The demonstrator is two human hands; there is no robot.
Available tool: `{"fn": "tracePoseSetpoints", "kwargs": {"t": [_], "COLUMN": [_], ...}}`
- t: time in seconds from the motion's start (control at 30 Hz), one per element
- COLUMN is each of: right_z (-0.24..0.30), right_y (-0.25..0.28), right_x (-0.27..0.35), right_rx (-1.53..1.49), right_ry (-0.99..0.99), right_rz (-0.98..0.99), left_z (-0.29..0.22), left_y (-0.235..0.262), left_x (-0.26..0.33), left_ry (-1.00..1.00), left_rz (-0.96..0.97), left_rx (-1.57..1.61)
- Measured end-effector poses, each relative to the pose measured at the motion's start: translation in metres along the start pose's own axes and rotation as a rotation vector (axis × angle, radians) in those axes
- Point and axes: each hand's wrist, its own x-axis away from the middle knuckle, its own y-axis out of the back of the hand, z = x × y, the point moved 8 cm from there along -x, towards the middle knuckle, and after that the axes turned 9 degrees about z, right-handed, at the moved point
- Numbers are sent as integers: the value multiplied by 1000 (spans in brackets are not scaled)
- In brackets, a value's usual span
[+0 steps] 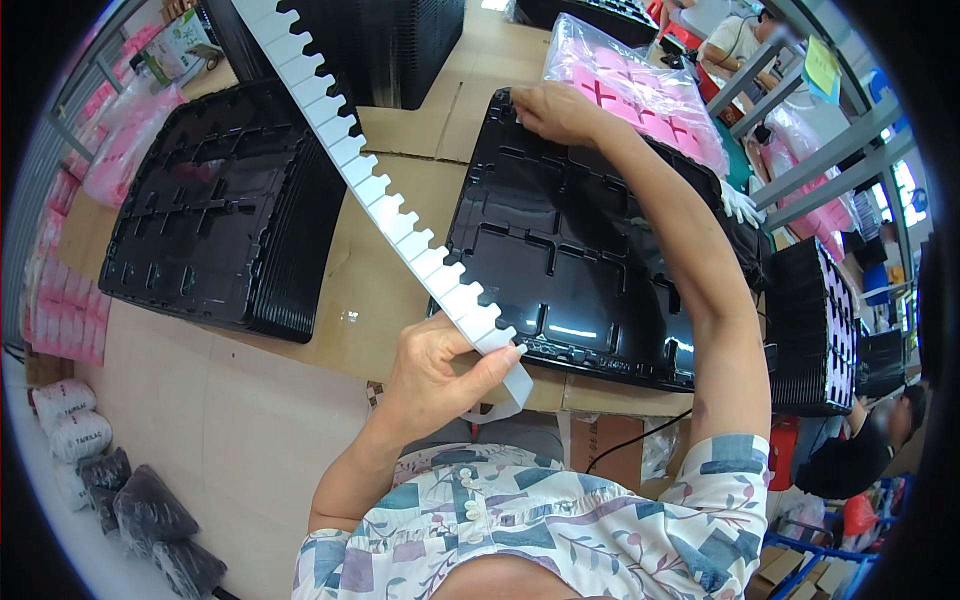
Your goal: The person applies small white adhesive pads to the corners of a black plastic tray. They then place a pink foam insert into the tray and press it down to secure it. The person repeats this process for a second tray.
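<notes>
My left hand (428, 372) is closed around the near end of a long white notched strip (385, 210), thumb on top. The strip slants up and away to the far left, teeth along its right side. In front of me lies a black moulded plastic tray (570, 235) with raised ribs. My right arm reaches across it, and my right hand (560, 112) pinches the tray's far left corner with curled fingers. Whether that tray lies on others beneath it is hard to see.
A stack of black trays (200, 220) stands at the left, with more trays (400, 50) behind. Pink foam pieces in clear plastic (640, 95) lie beyond my tray. Another tray stack (810, 330) and grey metal rails (840, 170) are at the right. Co-workers (740, 45) sit farther off.
</notes>
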Motion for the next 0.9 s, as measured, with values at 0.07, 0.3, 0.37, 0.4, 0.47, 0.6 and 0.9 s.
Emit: {"fn": "tracePoseSetpoints", "kwargs": {"t": [0.07,0.3,0.37,0.4,0.47,0.6,0.9], "right_z": [-3,-2,19,23,-5,-14,-18], "right_y": [2,-7,4,5,9,-6,-7], "right_x": [-4,2,5,5,14,12,6], "right_rx": [62,91,93,94,-197,-125,12], "right_ry": [-68,-133,-60,-26,2,-133,-127], "right_rz": [-18,-96,7,61,-114,-153,-104], "left_z": [1,5,5,4,2,3,3], "left_y": [1,0,2,2,1,1,1], "left_x": [1,1,1,1,3,2,1], "left_ry": [4,5,35,47,48,13,13], "left_rz": [-8,-12,-13,-11,-9,-23,-35], "left_rx": [21,36,43,46,48,61,92]}}
